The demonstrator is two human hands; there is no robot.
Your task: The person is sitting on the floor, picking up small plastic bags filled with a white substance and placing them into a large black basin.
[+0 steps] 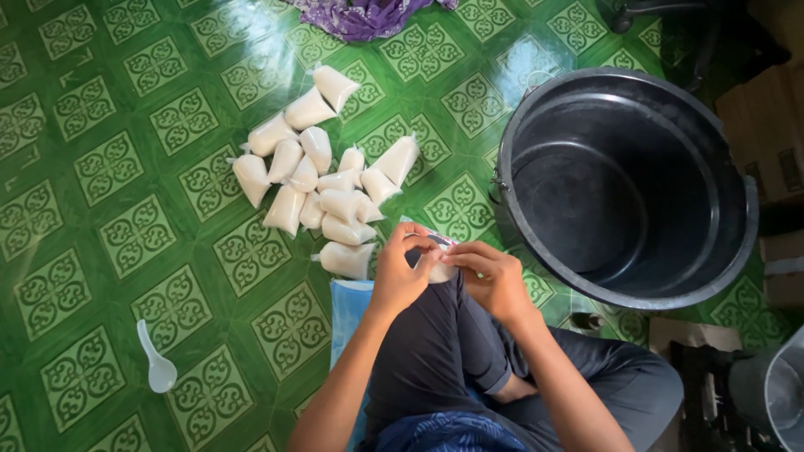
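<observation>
Lap: dark trousers (435, 351), knee raised, just under both hands.
Left hand (400, 269): fingers pinched together on the top of a small clear plastic bag of white filling (441, 269).
Right hand (496, 276): fingertips pressed on the same bag from the other side; bag mostly hidden between the two hands, above the knee.
Beside the left leg: pale blue flat sheet (345, 314) on the floor, partly covered by the forearm.
Left, apart: white plastic spoon (156, 362) lying alone on the green patterned tile floor (100, 167); wide open tiles around it.
Just ahead of the hands: heap of tied clear bags of white filling (322, 180), nearest one almost touching the left knuckles.
Right: large black round plastic bucket (624, 184), near rim close beside the right hand, blocking that side.
Far edge: purple patterned cloth (360, 17), well apart.
</observation>
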